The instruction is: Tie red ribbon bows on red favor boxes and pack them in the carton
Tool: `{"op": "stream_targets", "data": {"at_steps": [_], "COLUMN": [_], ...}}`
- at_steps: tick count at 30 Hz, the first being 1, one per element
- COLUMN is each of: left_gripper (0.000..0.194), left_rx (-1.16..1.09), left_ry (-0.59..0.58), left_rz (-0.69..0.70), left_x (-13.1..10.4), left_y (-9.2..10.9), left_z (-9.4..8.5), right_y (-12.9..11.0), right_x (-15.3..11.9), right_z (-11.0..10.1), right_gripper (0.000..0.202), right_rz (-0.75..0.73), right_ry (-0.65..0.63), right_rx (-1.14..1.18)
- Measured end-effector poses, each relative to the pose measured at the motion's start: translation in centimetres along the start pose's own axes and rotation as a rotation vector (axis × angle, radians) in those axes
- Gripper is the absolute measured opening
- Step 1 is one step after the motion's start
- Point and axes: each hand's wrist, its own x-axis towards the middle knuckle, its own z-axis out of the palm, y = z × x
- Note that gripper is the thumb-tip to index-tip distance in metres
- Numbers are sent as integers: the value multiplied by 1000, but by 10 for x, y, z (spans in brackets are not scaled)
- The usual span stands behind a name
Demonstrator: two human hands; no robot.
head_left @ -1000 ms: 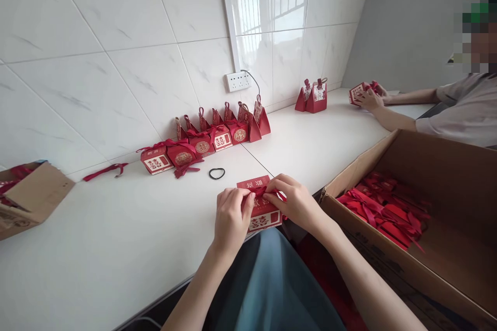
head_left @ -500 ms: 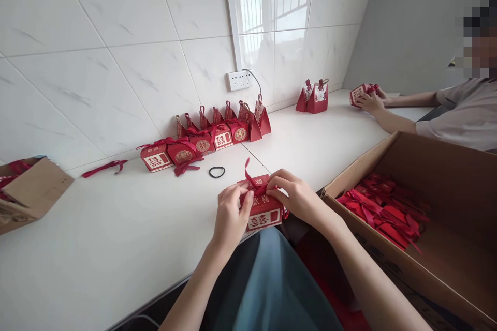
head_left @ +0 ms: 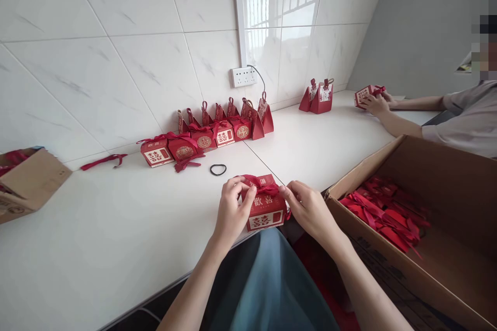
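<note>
Left hand [head_left: 233,209] hides left end of box [head_left: 267,212]; big carton [head_left: 446,196] cut off at right. Box between hands, at near edge of table [head_left: 116,248]. Left fingers pinched on ribbon [head_left: 267,189]; right hand [head_left: 310,208] likewise, opposite side.

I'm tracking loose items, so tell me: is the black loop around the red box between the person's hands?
No: the black loop lies on the white table, apart from that red box.
</note>
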Motion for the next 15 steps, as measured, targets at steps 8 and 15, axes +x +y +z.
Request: {"op": "stream_targets", "data": {"at_steps": [8, 15], "left_gripper": [27, 27], "left_rx": [27, 39], "left_ry": [-13, 4], "left_rz": [-3, 7], "left_x": [4, 7], "left_y": [1, 2], "left_z": [-2, 0], "right_y": [-8, -11], "right_x": [4, 3], "right_z": [8, 14], "right_gripper": [39, 31], "right_rz": [95, 153], "right_ry": [-34, -70], "right_rx": [-24, 112]}}
